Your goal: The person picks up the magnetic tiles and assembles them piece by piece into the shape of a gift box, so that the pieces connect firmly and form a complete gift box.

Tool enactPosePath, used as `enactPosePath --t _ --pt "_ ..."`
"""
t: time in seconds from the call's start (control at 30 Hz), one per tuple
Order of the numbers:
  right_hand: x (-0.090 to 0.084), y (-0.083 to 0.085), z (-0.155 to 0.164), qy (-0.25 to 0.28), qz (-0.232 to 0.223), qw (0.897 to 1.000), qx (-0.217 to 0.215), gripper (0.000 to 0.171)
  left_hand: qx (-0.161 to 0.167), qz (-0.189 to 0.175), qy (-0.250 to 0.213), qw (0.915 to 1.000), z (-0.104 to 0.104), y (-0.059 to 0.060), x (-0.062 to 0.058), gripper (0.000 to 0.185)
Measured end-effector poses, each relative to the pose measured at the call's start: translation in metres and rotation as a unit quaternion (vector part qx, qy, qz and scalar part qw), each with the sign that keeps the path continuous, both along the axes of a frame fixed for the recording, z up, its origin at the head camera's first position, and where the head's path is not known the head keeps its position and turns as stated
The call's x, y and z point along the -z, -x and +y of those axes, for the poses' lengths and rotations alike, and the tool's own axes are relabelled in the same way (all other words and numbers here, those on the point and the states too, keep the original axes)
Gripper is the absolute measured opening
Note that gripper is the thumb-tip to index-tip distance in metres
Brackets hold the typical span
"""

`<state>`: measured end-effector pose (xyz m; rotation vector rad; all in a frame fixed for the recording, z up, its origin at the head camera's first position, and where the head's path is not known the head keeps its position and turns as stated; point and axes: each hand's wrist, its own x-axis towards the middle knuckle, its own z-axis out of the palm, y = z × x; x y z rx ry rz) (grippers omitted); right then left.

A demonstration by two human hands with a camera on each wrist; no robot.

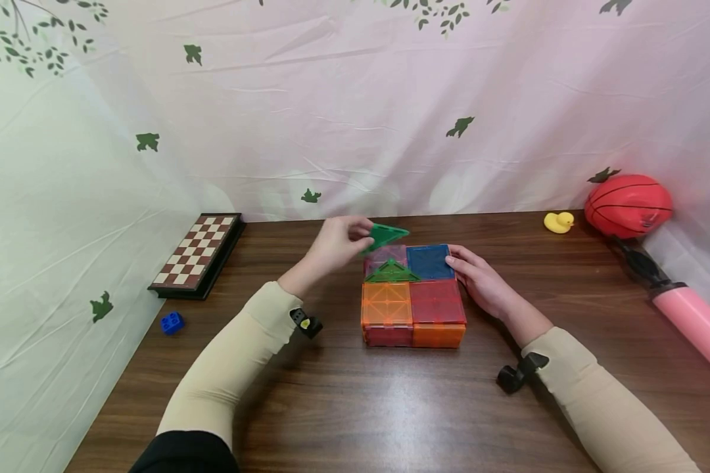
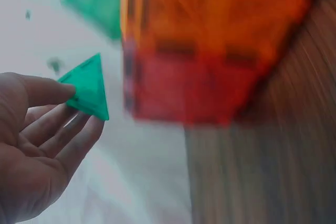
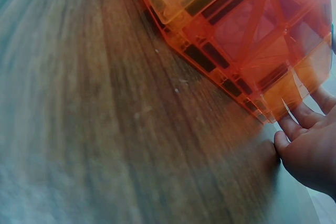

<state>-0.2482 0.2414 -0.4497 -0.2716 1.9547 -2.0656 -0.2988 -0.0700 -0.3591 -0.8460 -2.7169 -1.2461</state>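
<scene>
Thumb and fingers of my left hand (image 1: pixel 338 244) pinch a green triangular magnetic tile (image 1: pixel 386 235), raised above the back left of a low box of magnetic tiles (image 1: pixel 438 303). The left wrist view shows the pinched green triangle (image 2: pixel 90 88) near the box, which is blurred there. Orange, red, purple and blue squares make up the box's top. A second green triangle (image 1: pixel 392 270) stands on it, between the purple and orange squares. My right hand (image 1: pixel 482 279) rests against the box's back right corner, its thumb by the blue square. In the right wrist view, extended fingers (image 3: pixel 307 116) touch the box's side.
A chessboard box (image 1: pixel 196 255) and a blue toy brick (image 1: pixel 172 322) lie at the left. At the back right are a yellow rubber duck (image 1: pixel 559 222) and a partly deflated red ball (image 1: pixel 628 205) with a pink pump (image 1: pixel 695 322). A curtain (image 1: pixel 355 131) hangs behind the wooden table.
</scene>
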Motion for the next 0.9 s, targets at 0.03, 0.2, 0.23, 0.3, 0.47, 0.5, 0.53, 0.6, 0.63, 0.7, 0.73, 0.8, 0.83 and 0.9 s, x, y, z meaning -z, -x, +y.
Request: enactPosePath --t 0.03,0.2,0.23,0.3,0.47,0.5,0.53,0.6,0.63,0.7,0.73,0.8,0.83,0.9 --pt "0.0 0.0 0.0 0.001 0.0 1.0 -0.001 0.058 0.016 -0.001 0.004 0.9999 0.006 -0.003 -0.003 0.021" --pt "0.0 0.0 0.001 0.004 0.001 1.0 -0.004 0.055 0.072 -0.019 0.029 0.9968 0.027 -0.016 -0.009 0.018" --pt "0.0 0.001 0.001 0.004 0.001 1.0 -0.004 0.055 0.079 -0.023 0.03 0.9962 0.03 -0.018 -0.009 0.018" --pt "0.0 0.001 0.001 0.003 0.001 1.0 -0.005 0.054 0.088 -0.03 0.032 0.9951 0.035 -0.02 -0.01 0.017" --pt "0.0 0.0 0.002 -0.006 -0.003 1.0 -0.005 0.058 0.102 -0.04 0.037 0.9933 0.04 -0.021 -0.011 0.015" --pt "-0.001 0.0 0.002 -0.008 -0.004 1.0 -0.004 0.059 0.105 -0.041 0.038 0.9929 0.041 -0.022 -0.012 0.015" --pt "-0.001 0.0 0.001 -0.009 -0.005 1.0 -0.004 0.06 0.108 -0.041 0.04 0.9926 0.042 -0.022 -0.012 0.015" --pt "-0.001 0.0 0.001 -0.01 -0.006 1.0 -0.003 0.06 0.112 -0.042 0.043 0.9918 0.044 -0.023 -0.011 0.014" --pt "-0.002 -0.001 0.001 -0.011 -0.006 1.0 -0.003 0.06 0.114 -0.043 0.044 0.9915 0.045 -0.023 -0.011 0.014" --pt "-0.002 -0.001 0.001 -0.012 -0.007 1.0 -0.002 0.06 0.116 -0.046 0.047 0.991 0.046 -0.025 -0.011 0.013" --pt "-0.002 -0.001 0.001 -0.013 -0.008 1.0 -0.002 0.06 0.117 -0.048 0.048 0.9909 0.047 -0.025 -0.01 0.013" --pt "-0.002 -0.001 0.001 -0.014 -0.008 1.0 -0.003 0.06 0.116 -0.05 0.048 0.9909 0.048 -0.026 -0.01 0.012" --pt "-0.002 -0.001 0.001 -0.014 -0.008 1.0 -0.003 0.06 0.116 -0.051 0.047 0.9908 0.048 -0.027 -0.01 0.012" --pt "-0.002 -0.001 0.002 -0.014 -0.006 1.0 -0.002 0.06 0.117 -0.054 0.045 0.9906 0.049 -0.028 -0.01 0.011"
